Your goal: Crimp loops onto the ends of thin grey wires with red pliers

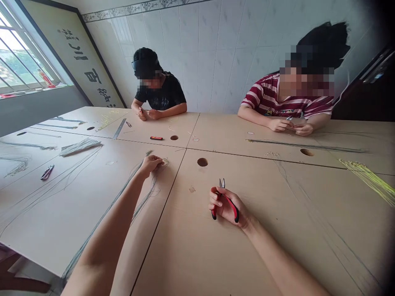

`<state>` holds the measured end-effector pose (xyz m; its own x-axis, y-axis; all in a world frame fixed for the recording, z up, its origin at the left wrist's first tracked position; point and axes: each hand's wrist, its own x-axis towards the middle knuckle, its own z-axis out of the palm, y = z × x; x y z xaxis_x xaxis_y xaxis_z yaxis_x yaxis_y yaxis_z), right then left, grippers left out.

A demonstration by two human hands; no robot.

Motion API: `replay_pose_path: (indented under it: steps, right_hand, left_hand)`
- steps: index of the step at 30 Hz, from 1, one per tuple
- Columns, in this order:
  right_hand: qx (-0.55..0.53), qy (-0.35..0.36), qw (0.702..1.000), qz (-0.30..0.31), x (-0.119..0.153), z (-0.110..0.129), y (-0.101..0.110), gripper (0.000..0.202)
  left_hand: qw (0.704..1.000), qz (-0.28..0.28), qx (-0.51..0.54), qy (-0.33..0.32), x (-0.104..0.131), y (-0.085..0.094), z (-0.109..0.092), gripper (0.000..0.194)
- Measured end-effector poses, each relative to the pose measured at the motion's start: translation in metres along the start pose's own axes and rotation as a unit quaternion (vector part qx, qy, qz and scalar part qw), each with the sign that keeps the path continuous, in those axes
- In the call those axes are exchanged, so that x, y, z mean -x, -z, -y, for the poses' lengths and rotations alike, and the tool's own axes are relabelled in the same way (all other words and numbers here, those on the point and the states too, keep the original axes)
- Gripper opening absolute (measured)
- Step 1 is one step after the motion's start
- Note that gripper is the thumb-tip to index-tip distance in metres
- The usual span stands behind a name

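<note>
My right hand [226, 204] is wrapped round red-and-black pliers [231, 201], whose jaws point away from me and stand slightly apart. Farther left, my left hand [150, 165] has its fingers pinched at a small pile of tiny pieces [166, 161] at the end of a bundle of grey-green cords [147, 197]. What lies between those fingertips is too small to make out. A second long cord bundle [105, 216] runs beside and partly under my left forearm, its tip [149, 152] just beyond the hand.
Two people sit across the table [185, 246], hands on its far side. Around lie yellow cords [370, 179], more grey-green cords [308, 145], a cutter [47, 172], a red-and-black object [156, 138] and a ruler [119, 128]. The tabletop has round holes [202, 162].
</note>
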<state>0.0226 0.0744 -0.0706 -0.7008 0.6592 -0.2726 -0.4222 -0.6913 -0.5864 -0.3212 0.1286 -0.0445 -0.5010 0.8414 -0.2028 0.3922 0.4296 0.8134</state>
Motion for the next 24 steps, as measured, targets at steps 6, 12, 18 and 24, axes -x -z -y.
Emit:
replay_pose_path:
  steps: [6,12,18,24]
  right_hand:
    - [0.117,-0.026,0.992,-0.031,-0.008,0.016,-0.016,0.017]
    - [0.346,-0.026,0.933,-0.100,-0.057,0.036,-0.052,0.010]
    - [0.486,-0.032,0.864,-0.127,-0.092,0.034,-0.072,0.021]
    - [0.519,-0.049,0.845,-0.118,-0.093,0.029,-0.063,0.028]
  left_hand:
    - [0.993,-0.078,-0.085,-0.033,0.000,0.002,0.009,0.030]
    - [0.982,-0.107,-0.141,-0.068,0.001,0.003,0.021,0.044]
    - [0.973,-0.135,-0.165,-0.086,0.008,0.000,0.023,0.030]
    - [0.962,-0.119,-0.207,-0.134,0.020,-0.008,0.021,0.012]
